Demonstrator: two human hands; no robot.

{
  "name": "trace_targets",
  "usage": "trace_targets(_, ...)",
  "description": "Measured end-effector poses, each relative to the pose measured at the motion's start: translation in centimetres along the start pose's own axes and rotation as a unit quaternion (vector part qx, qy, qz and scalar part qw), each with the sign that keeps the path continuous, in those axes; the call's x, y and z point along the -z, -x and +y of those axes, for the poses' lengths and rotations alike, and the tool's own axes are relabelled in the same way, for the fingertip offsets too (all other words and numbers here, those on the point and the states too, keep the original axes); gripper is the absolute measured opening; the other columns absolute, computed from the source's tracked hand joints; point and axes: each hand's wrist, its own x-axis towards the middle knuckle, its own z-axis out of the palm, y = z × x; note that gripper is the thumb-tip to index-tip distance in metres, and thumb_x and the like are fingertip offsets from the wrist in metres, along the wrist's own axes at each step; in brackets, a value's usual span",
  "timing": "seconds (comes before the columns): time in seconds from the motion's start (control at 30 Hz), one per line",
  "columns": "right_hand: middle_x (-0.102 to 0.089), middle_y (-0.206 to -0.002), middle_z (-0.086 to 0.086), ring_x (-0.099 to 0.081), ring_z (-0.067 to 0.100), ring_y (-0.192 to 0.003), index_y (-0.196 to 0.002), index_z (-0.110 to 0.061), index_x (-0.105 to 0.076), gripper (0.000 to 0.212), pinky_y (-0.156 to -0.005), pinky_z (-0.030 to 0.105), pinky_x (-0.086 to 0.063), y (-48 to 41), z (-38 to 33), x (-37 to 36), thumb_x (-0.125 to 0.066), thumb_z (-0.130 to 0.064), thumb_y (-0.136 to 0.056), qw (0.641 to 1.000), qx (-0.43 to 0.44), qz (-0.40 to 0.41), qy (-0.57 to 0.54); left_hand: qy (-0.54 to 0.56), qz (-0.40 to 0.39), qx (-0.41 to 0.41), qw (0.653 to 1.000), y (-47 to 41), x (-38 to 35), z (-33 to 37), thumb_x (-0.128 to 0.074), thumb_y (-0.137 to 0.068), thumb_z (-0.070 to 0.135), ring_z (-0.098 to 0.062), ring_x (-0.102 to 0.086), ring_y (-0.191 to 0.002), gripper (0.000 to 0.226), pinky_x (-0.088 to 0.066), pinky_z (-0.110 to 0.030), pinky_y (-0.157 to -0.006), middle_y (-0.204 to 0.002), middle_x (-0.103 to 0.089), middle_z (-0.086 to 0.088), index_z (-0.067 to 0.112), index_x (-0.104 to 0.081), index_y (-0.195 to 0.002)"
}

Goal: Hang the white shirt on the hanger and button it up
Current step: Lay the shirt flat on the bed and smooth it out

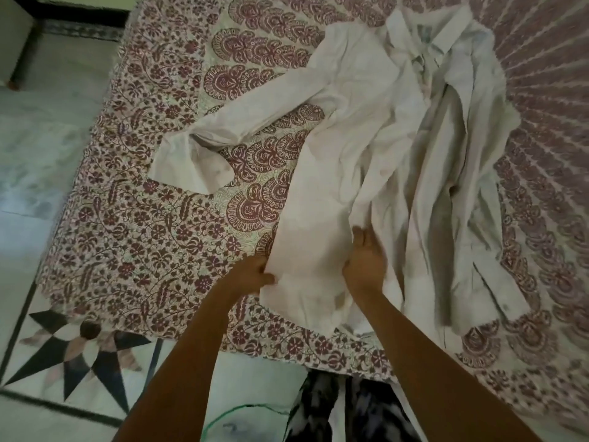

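The white shirt (366, 129) lies crumpled and open on a patterned bedspread (134, 224), collar toward the far side and one sleeve spread out to the left. My left hand (253, 274) pinches the left edge of the shirt's lower front panel. My right hand (365, 260) rests on the same panel a little to the right, fingers bent into the folds. Whether it grips the cloth I cannot tell. No hanger is in view.
The bed's near edge runs just below my hands. Marble floor with a black star inlay (73, 355) lies at the left. A dark furniture leg (22, 59) stands at the far left. My patterned trousers (344, 409) show at the bottom.
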Motion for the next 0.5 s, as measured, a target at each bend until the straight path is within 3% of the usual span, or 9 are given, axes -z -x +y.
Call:
trace_targets(0.03,-0.053,-0.127,0.015,-0.056,0.031,-0.101,-0.143,-0.010,-0.026,0.065,-0.080,0.035,-0.046,0.2,0.3,0.3,-0.049,0.001,-0.083,0.997,-0.005,0.029,-0.078,-0.008,-0.001,-0.004,1.000,0.4,0.0,-0.8,-0.062,-0.084,0.008,-0.031,-0.059,-0.107,0.042,-0.054,-0.039,-0.084,-0.122,-0.060,-0.008,0.005,-0.054,-0.125)
trace_targets(0.07,-0.060,-0.101,0.013,-0.056,0.029,-0.078,-0.140,-0.009,-0.032,0.063,-0.066,0.032,-0.043,0.4,0.4,0.7,-0.047,0.005,-0.081,0.984,-0.021,0.058,-0.168,-0.029,0.000,-0.005,1.000,0.8,0.0,-1.5,-0.063,-0.084,0.009,-0.031,-0.060,-0.106,0.043,-0.056,-0.040,-0.081,-0.122,-0.060,-0.007,0.005,-0.053,-0.126)
trace_targets(0.13,-0.058,-0.080,0.015,-0.053,0.026,-0.067,-0.125,-0.002,-0.045,0.046,-0.057,0.024,-0.037,0.8,0.8,1.1,-0.049,0.008,-0.080,0.943,-0.087,0.116,-0.298,-0.057,-0.004,0.010,0.998,1.5,-0.2,-2.8,-0.064,-0.085,0.014,-0.032,-0.063,-0.101,0.045,-0.057,-0.037,-0.072,-0.123,-0.060,-0.012,0.006,-0.052,-0.127)
trace_targets(0.2,-0.063,-0.090,0.023,-0.060,0.033,-0.078,-0.109,0.005,-0.051,0.027,-0.061,0.019,-0.043,1.4,1.8,0.7,-0.050,0.006,-0.082,0.922,-0.166,0.117,-0.329,-0.040,-0.036,0.045,0.998,1.9,-0.6,-3.2,-0.065,-0.085,0.015,-0.030,-0.063,-0.095,0.045,-0.056,-0.028,-0.063,-0.122,-0.060,-0.015,0.004,-0.051,-0.127)
trace_targets(0.27,-0.065,-0.097,0.024,-0.063,0.037,-0.090,-0.109,0.004,-0.052,0.025,-0.071,0.029,-0.046,2.3,3.2,-0.1,-0.050,-0.003,-0.086,0.933,-0.223,0.074,-0.272,-0.060,-0.050,0.070,0.994,1.9,-1.0,-3.0,-0.066,-0.084,0.013,-0.025,-0.065,-0.083,0.044,-0.055,-0.024,-0.060,-0.118,-0.063,-0.018,0.002,-0.053,-0.124)
trace_targets(0.33,-0.066,-0.097,0.021,-0.062,0.036,-0.091,-0.118,0.002,-0.049,0.033,-0.068,0.027,-0.039,2.9,4.2,-0.4,-0.052,-0.009,-0.087,0.951,-0.211,0.065,-0.216,-0.173,-0.020,0.086,0.981,1.7,-0.8,-2.3,-0.070,-0.080,0.017,-0.021,-0.067,-0.079,0.042,-0.056,-0.027,-0.068,-0.108,-0.068,-0.013,0.005,-0.058,-0.119)
trace_targets(0.4,-0.065,-0.097,0.019,-0.062,0.034,-0.090,-0.119,-0.001,-0.047,0.036,-0.067,0.028,-0.036,3.1,4.5,-0.2,-0.055,-0.014,-0.087,0.961,-0.173,0.069,-0.203,-0.324,0.043,0.097,0.940,2.0,-0.8,-0.9,-0.071,-0.078,0.026,-0.022,-0.065,-0.094,0.041,-0.053,-0.034,-0.082,-0.107,-0.067,-0.005,0.012,-0.059,-0.115)
trace_targets(0.5,-0.063,-0.096,0.014,-0.062,0.034,-0.086,-0.110,-0.008,-0.051,0.025,-0.067,0.030,-0.041,3.2,4.4,0.5,-0.054,-0.019,-0.087,0.969,-0.148,0.092,-0.173,-0.362,0.129,0.091,0.919,2.2,-1.1,1.8,-0.065,-0.083,0.031,-0.023,-0.061,-0.103,0.034,-0.048,-0.034,-0.083,-0.108,-0.064,-0.002,0.017,-0.057,-0.113)
